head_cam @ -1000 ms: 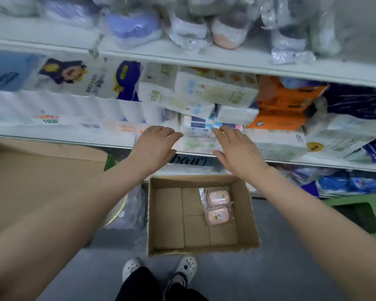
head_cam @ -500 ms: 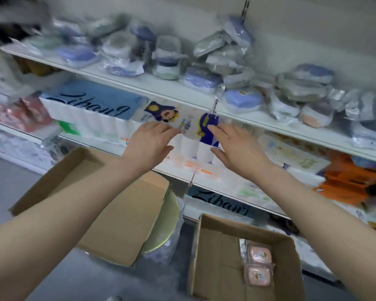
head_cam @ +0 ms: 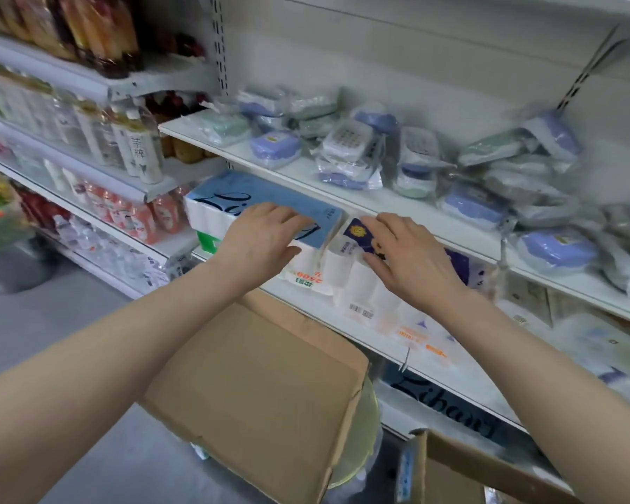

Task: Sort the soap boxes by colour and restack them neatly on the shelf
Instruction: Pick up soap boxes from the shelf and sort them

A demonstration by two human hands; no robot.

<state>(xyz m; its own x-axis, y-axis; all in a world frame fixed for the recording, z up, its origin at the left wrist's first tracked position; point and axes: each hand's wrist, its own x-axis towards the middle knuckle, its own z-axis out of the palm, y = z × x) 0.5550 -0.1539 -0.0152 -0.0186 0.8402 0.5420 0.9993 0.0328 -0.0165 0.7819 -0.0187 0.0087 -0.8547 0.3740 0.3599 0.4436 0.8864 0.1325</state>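
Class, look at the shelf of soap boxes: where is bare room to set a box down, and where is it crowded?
Bare: the front strip of the soap shelf, between the purple soap box and the shelf's front edge. Crowded: the wrapped heap at the right end, boxes piled on one another.

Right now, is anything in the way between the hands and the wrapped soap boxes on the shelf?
Nothing visible blocks them. The left hand and right hand hold nothing, down by the white tissue-roll packs. The plastic-wrapped purple and green soap boxes lie on the white shelf just above, with open air in front.
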